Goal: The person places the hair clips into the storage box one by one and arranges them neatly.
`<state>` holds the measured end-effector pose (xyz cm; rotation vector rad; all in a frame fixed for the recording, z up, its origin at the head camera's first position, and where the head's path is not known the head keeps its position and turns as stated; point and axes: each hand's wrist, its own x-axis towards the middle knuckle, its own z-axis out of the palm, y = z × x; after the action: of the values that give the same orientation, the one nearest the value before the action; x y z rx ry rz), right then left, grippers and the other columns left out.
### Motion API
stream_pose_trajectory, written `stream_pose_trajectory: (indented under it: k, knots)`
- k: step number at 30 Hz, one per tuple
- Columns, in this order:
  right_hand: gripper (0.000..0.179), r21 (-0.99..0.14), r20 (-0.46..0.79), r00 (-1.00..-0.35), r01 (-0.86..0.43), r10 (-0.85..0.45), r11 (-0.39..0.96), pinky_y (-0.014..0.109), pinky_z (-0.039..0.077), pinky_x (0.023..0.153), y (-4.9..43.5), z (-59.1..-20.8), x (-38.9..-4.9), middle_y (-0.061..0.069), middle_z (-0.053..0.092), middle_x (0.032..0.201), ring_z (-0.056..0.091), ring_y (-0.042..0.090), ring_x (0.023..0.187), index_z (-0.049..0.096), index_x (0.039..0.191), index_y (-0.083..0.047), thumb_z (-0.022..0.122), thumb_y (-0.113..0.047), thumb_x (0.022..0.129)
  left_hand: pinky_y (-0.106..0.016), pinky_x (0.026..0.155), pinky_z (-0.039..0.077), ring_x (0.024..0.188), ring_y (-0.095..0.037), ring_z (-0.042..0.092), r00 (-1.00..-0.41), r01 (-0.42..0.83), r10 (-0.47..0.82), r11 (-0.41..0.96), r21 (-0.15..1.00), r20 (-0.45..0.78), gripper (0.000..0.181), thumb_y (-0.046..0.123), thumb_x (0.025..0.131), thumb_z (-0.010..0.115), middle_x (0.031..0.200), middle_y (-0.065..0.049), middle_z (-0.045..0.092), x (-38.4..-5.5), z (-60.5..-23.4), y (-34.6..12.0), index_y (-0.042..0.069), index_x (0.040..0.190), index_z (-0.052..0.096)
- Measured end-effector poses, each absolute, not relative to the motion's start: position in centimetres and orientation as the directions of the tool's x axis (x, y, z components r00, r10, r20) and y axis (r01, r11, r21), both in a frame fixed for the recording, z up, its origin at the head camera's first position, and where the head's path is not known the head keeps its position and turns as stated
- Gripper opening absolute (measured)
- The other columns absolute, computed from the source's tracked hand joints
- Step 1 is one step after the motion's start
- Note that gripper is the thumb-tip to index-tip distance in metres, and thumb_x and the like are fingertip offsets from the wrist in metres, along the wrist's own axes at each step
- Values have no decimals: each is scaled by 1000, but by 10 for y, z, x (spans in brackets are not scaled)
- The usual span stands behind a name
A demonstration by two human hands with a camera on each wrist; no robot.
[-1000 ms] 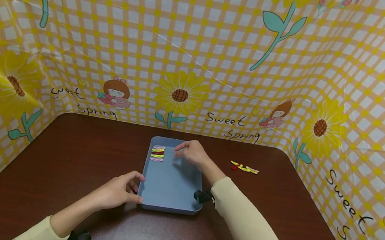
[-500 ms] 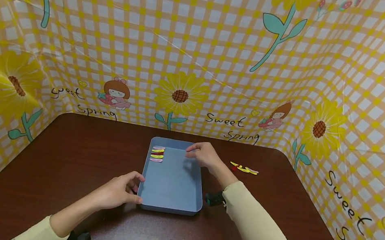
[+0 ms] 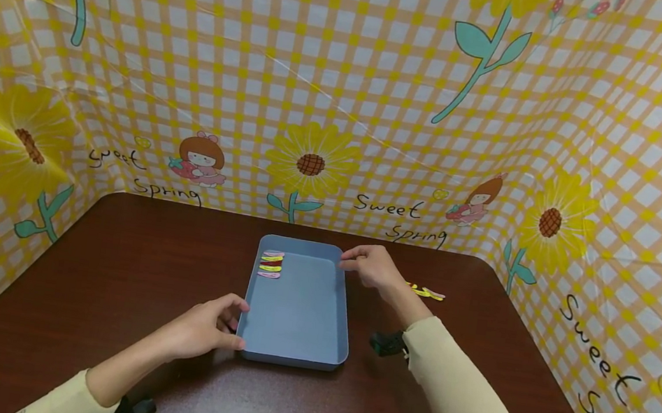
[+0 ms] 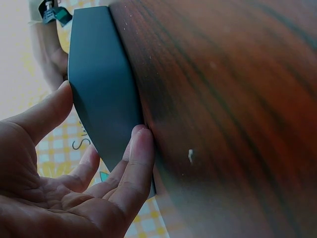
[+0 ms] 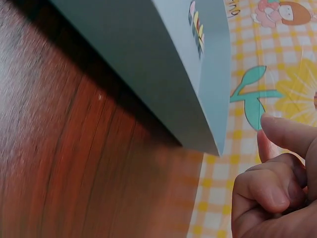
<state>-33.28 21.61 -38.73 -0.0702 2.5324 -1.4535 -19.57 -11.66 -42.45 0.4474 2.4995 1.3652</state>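
A blue-grey rectangular tray (image 3: 297, 318) sits on the table. Along its upper left side lies a short column of snap hair clips (image 3: 270, 265) in pink, yellow and red. My left hand (image 3: 204, 331) rests against the tray's left wall near the front; in the left wrist view the thumb tip meets the rim and relaxed fingers touch the outer wall. Beside the tray's far right corner is my right hand (image 3: 376, 268), holding nothing visible. Its forefinger points out while other fingers bend loosely, as the right wrist view shows. Loose hair clips (image 3: 431, 294) lie farther right, partly hidden behind that hand.
The dark brown table (image 3: 160, 246) extends around the tray. A yellow checked cloth (image 3: 346, 96) with sunflowers hangs along its back and sides. Black wrist cameras sit on both forearms.
My right hand has moved right, from above the tray's middle to past its right edge, now covering part of the loose clips. The left hand, tray and lined-up clips have stayed put.
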Motion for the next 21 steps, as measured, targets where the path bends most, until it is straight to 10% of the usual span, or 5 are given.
stream_pose_trajectory:
  k: [21]
  knots:
    - [34,-852,-187,-982,147,-29,503,27,34,52,279,-382,-326,-8,51,70,29,9,47,65,124,-1,68,-21,97,-35,74,50,90,-19,61,-920,133,383,504,853,-83,55,17,82,84,103,-10,64,-196,-424,-117,7,129,56]
